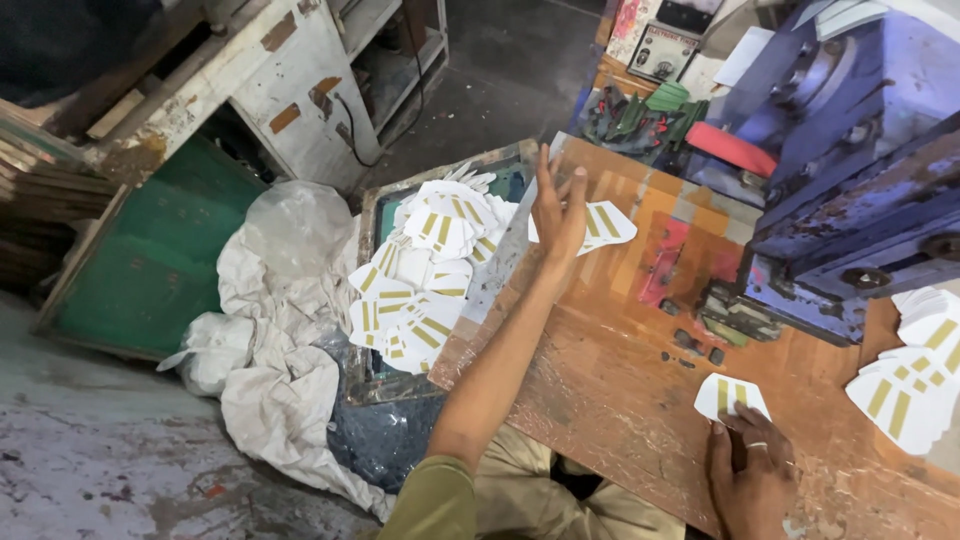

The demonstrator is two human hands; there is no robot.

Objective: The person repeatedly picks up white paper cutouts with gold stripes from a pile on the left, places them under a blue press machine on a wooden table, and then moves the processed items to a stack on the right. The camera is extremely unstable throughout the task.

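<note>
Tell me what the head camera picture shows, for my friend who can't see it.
A person's left hand is raised open over a white die-cut card with gold stripes, while the right hand presses another card onto a worn wooden table. More cards fill a tray on the left, beside a blue machine.

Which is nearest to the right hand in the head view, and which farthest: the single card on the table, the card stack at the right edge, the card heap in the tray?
From the right hand:
1. Single card, touching the fingers.
2. Card stack, right edge.
3. Card heap, far left.
</note>
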